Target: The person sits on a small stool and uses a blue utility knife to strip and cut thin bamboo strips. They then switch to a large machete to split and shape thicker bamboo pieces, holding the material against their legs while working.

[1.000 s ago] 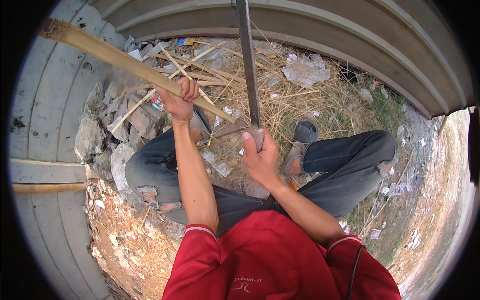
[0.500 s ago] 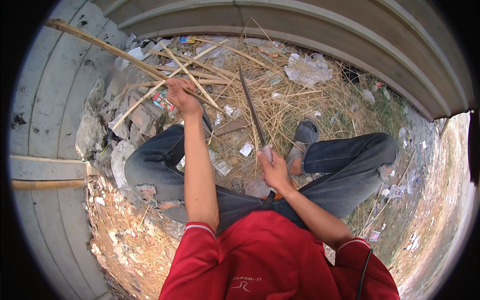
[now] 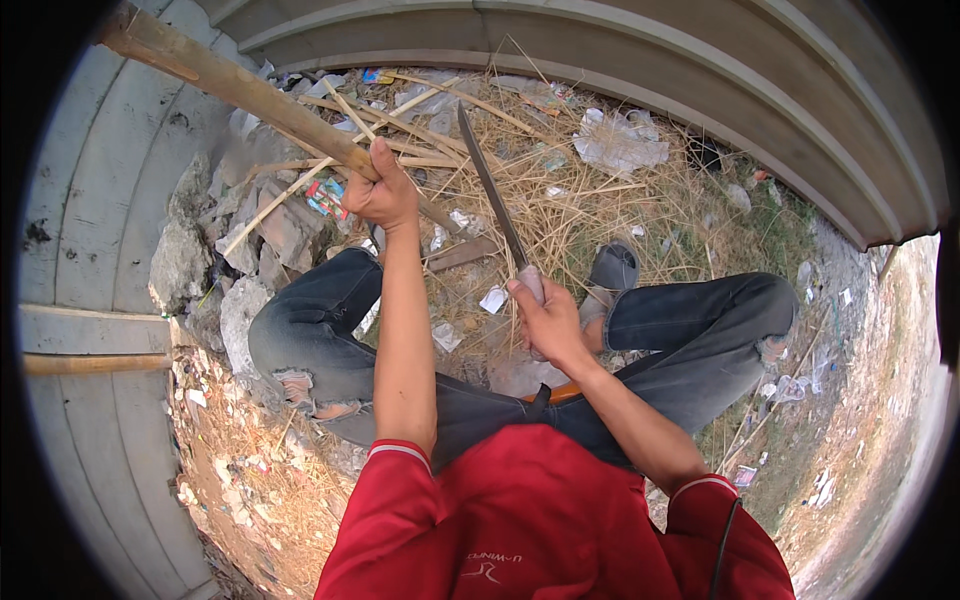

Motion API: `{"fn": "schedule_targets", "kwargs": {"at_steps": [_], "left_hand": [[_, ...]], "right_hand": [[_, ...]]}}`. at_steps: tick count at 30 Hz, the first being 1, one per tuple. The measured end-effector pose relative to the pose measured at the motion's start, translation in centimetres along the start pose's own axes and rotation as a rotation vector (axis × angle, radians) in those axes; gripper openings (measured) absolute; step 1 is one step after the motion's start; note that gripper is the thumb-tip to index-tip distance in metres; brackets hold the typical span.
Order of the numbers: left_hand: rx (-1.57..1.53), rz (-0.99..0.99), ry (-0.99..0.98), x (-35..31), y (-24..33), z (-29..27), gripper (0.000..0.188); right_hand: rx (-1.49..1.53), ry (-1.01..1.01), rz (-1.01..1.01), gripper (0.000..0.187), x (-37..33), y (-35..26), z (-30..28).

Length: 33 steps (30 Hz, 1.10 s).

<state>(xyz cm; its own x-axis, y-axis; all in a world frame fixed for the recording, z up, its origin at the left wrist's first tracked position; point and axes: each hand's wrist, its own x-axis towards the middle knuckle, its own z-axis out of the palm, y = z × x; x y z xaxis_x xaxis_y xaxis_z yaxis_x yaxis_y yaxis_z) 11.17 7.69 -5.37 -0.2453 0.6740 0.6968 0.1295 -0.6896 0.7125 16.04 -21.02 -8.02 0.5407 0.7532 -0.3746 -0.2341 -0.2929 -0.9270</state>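
My left hand (image 3: 388, 195) is wrapped round a long split bamboo piece (image 3: 240, 88). Its broad brown face shows, and it slants from the upper left down past my fist to near the ground, between my bent knees. In my right hand (image 3: 552, 322) is a machete (image 3: 491, 188), gripped by its pale handle. The dark, narrow blade points up and slightly left, apart from the bamboo. My fingers hide part of the handle.
Several thin bamboo strips (image 3: 288, 207) lie crossed beyond my left hand. Broken stones (image 3: 180, 262) are heaped at the left. Straw (image 3: 570, 215) and plastic scraps (image 3: 620, 145) litter the ground. Corrugated metal sheeting (image 3: 640, 45) stands at the far side, grey panels (image 3: 90, 200) at the left.
The bamboo in my left hand has turned, so its broad face shows instead of a narrow edge. My left hand has shifted slightly right and turned. The machete's tip has swung a little left.
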Motion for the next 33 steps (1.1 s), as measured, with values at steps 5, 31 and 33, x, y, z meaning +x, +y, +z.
{"fn": "schedule_targets", "kwargs": {"at_steps": [5, 31, 33], "left_hand": [[0.014, -0.029, 0.078, 0.8, 2.8, 0.2, 0.040], [-0.682, -0.449, -0.467, 1.8, 1.3, -3.1, 0.074], [-0.722, -0.475, -0.513, 1.7, 1.4, -3.3, 0.075]], "right_hand": [[0.349, -0.018, -0.274, 0.032, -2.4, -11.7, -0.7], [-0.122, 0.057, -0.254, 0.036, -2.6, -5.5, 1.2], [-0.116, 0.078, -0.290, 0.038, -3.5, -2.3, 2.0]]}}
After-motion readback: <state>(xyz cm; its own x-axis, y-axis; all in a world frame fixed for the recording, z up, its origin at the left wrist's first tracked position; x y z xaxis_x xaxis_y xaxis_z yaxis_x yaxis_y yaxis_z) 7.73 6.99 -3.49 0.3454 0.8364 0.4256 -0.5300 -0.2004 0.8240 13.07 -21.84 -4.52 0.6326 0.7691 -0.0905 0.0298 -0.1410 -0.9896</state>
